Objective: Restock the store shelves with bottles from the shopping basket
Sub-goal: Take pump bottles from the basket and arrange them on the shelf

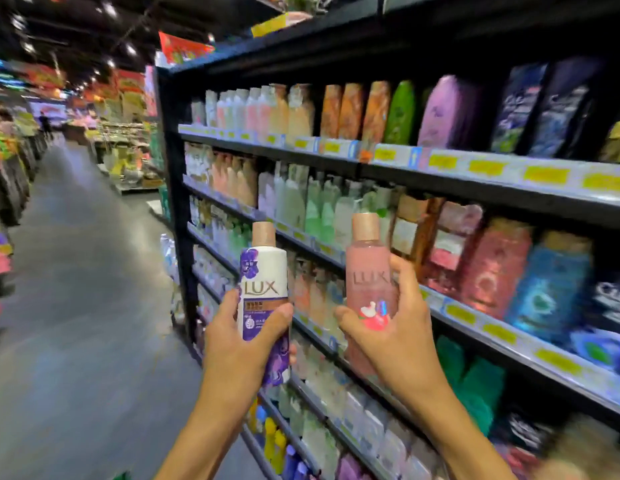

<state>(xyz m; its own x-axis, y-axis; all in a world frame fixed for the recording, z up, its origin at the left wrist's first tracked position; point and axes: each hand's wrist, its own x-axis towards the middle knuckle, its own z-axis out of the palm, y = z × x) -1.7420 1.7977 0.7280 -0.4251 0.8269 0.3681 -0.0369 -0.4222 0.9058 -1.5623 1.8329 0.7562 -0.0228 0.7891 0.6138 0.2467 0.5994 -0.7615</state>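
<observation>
- The left hand (239,341) grasps a white LUX bottle (265,282) with purple flower print around its lower half, thumb across the front label and fingers wrapped behind.
- That bottle stands upright in the air, its tan cap on top, in front of the near end of the shelving unit (440,190).
- The right hand (395,327) grasps a clear pink LUX bottle (369,271) low on its body, thumb on the front and fingers curled round the far side.
- The pink bottle is upright too, tan cap up, held just beside the white one and apart from it, in front of the middle shelves.
- Neither bottle touches a shelf.
- The shelves are lined with rows of bottles and pouches: pale, orange, green and purple ones above, red and blue packs (551,282) to the right.
- Yellow price labels (546,175) run along the shelf edges.
- A grey aisle floor (76,271) stretches away on the left; the far displays are blurred.
</observation>
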